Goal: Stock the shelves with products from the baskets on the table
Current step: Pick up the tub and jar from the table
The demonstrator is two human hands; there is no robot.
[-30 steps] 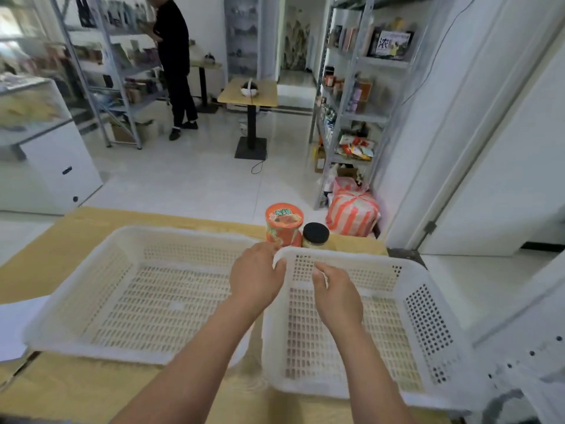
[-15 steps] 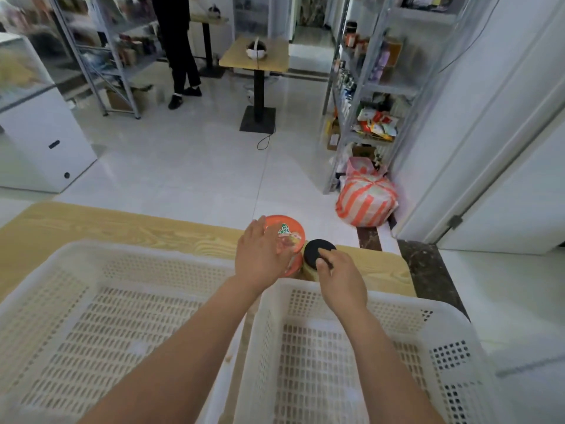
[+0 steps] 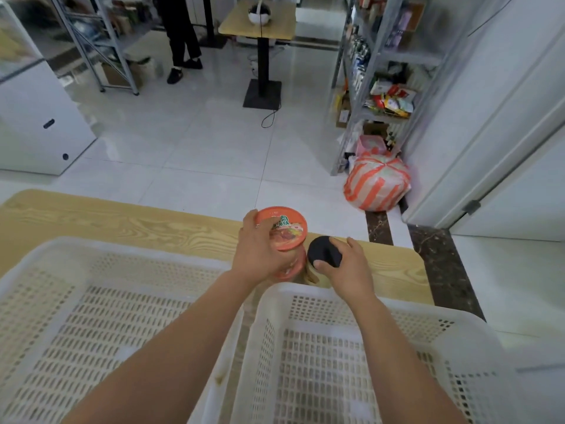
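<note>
An orange instant-noodle cup [image 3: 286, 232] stands on the wooden table [image 3: 122, 224] beyond two white plastic baskets. My left hand [image 3: 260, 250] grips the cup around its rim and side. Right beside it stands a jar with a black lid [image 3: 324, 255], and my right hand [image 3: 344, 269] holds it from the right with the thumb on the lid's near edge. The left basket [image 3: 101, 328] and the right basket [image 3: 360, 356] show only bare mesh floors. A metal shelf unit [image 3: 382, 84] with packaged goods stands across the floor at the right.
A striped orange-and-white bag [image 3: 377, 183] lies on the floor at the shelf's foot. A small pedestal table [image 3: 260, 26] stands mid-room. A person in black [image 3: 180, 35] stands by another shelf rack [image 3: 101, 47] at the back left. A white cabinet [image 3: 33, 117] is at the left.
Both hands left the right basket's rim and reached forward. The left hand took hold of the noodle cup and the right hand closed on the black-lidded jar. The view tilted down and forward.
</note>
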